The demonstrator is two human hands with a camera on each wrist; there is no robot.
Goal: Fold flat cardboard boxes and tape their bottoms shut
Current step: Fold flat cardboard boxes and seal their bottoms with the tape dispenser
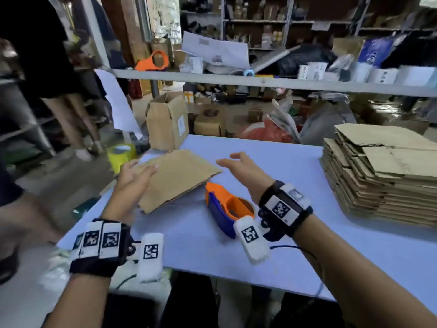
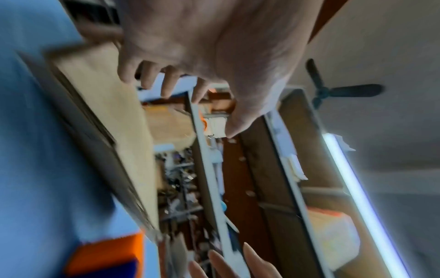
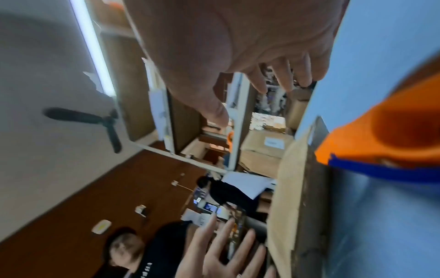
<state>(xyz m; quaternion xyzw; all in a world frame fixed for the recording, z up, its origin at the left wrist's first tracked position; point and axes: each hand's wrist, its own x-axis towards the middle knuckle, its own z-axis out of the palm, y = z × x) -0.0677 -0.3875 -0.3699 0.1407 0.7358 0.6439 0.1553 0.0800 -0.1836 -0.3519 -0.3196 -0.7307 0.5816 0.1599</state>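
Observation:
A flat brown cardboard box (image 1: 179,176) lies on the light blue table (image 1: 272,233), left of centre. My left hand (image 1: 140,165) is over the box's left end with fingers spread and gripping nothing; whether it touches the box I cannot tell. My right hand (image 1: 228,159) hovers open just right of the box. An orange and blue tape dispenser (image 1: 227,207) lies on the table under my right wrist. In the left wrist view the left hand (image 2: 197,112) hangs loosely curled beside the box (image 2: 107,112). In the right wrist view the right hand (image 3: 240,103) is empty, with the dispenser (image 3: 393,131) close by.
A tall stack of flat cardboard boxes (image 1: 383,176) fills the table's right side. An open carton (image 1: 166,121) stands past the far edge. A shelf rail (image 1: 260,81) crosses above, with another orange dispenser (image 1: 153,61) on it. A person (image 1: 47,67) stands at the left.

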